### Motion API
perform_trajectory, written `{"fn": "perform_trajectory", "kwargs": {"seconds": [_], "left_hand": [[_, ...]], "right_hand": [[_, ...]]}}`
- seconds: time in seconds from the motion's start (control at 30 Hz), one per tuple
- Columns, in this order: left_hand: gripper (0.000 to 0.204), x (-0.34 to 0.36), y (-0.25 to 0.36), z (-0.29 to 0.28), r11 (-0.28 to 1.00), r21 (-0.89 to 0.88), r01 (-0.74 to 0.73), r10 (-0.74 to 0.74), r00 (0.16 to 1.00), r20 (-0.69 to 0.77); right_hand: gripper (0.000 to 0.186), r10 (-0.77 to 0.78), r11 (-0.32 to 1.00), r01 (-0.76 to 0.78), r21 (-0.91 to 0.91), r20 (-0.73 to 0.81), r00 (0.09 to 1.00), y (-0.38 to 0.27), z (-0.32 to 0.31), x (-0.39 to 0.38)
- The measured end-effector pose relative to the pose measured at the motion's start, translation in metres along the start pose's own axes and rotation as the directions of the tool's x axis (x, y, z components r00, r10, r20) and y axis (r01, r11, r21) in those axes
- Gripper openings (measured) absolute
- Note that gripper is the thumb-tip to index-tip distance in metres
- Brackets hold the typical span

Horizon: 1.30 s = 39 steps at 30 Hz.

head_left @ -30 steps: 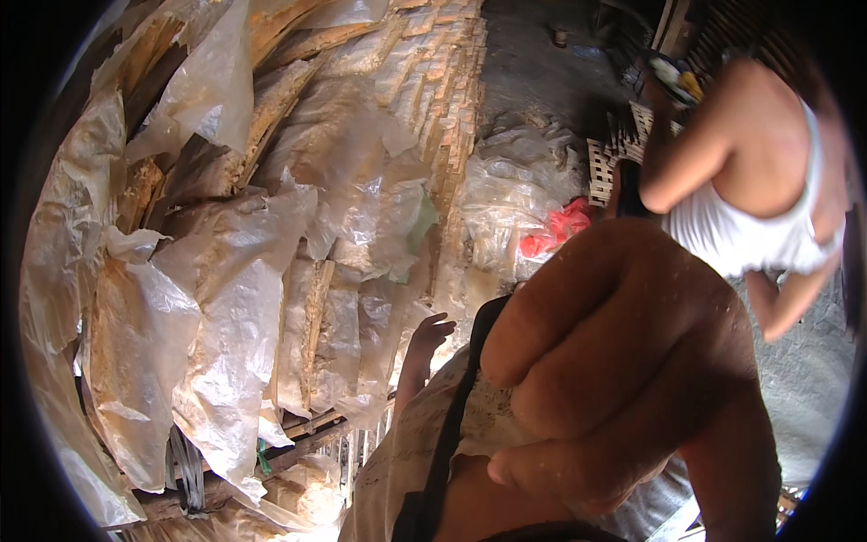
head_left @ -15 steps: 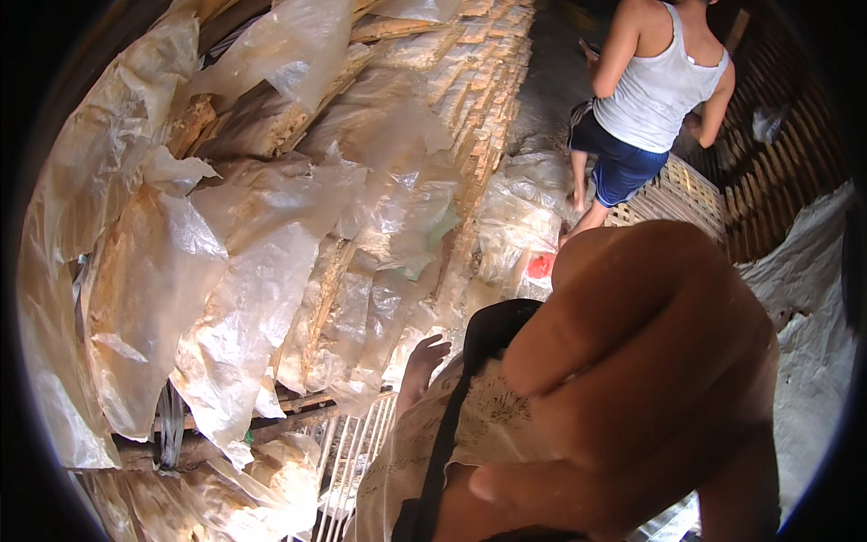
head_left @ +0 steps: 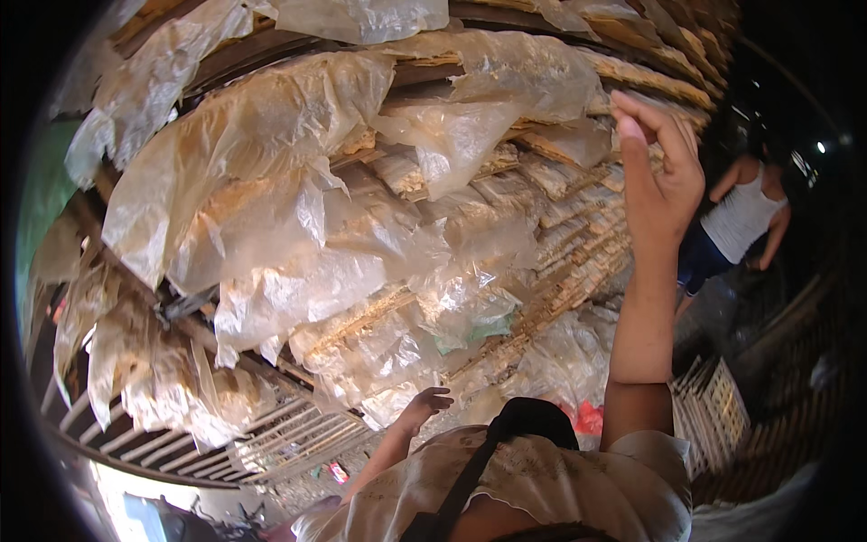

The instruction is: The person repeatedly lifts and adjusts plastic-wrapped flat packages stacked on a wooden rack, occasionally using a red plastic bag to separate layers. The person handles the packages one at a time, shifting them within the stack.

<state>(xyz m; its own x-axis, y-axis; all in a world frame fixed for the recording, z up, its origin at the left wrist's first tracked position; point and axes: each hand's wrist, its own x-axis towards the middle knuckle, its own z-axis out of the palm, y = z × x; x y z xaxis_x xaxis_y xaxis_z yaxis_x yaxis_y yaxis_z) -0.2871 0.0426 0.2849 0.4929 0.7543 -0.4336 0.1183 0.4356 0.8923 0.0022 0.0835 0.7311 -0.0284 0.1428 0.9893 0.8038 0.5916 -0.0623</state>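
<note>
Head view: hands (head_left: 657,176) reach clear plastic bags (head_left: 271,217) on racks (head_left: 578,262).

Right hand (head_left: 657,181) raised at plastic-draped racks (head_left: 379,244), left hand (head_left: 424,404) low

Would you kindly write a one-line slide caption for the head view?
Right hand raised to stacked trays draped in plastic sheets; left hand reaches lower.

A rough drying shed or small food workshop is shown. Slatted bamboo racks (head_left: 578,262) are stacked high and draped with crumpled clear plastic sheets (head_left: 271,208), with pale flat pieces laid between them. A woven basket (head_left: 713,411) is set on the dim floor, where another person (head_left: 736,221) is seen working.
</note>
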Motion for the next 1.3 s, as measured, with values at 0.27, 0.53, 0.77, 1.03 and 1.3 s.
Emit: {"fn": "perform_trajectory", "kwargs": {"seconds": [0.27,0.53,0.77,1.03,1.3], "left_hand": [[0.036,0.004,0.04,0.128,0.885,-0.316,-0.342,0.236,0.915,-0.328],[0.035,-0.013,0.023,0.231,0.835,-0.379,-0.398,0.157,0.833,-0.53],[0.037,-0.043,-0.004,0.254,0.802,-0.438,-0.406,0.015,0.747,-0.665],[0.039,-0.054,0.007,0.238,0.828,-0.408,-0.385,-0.034,0.691,-0.722],[0.035,-0.052,0.011,0.227,0.868,-0.39,-0.306,0.013,0.8,-0.6]], "right_hand": [[0.065,-0.312,0.918,0.357,-0.172,0.242,0.919,0.107,0.016,0.031],[0.038,-0.541,0.817,0.55,0.171,-0.101,0.835,0.117,0.039,0.049],[0.018,-0.091,0.825,0.114,0.554,-0.068,0.994,0.117,0.034,0.082],[0.026,0.235,0.685,0.158,0.711,-0.422,0.876,0.184,0.01,0.103],[0.024,0.134,0.886,-0.303,0.35,0.433,0.891,0.262,-0.115,-0.067]]}}
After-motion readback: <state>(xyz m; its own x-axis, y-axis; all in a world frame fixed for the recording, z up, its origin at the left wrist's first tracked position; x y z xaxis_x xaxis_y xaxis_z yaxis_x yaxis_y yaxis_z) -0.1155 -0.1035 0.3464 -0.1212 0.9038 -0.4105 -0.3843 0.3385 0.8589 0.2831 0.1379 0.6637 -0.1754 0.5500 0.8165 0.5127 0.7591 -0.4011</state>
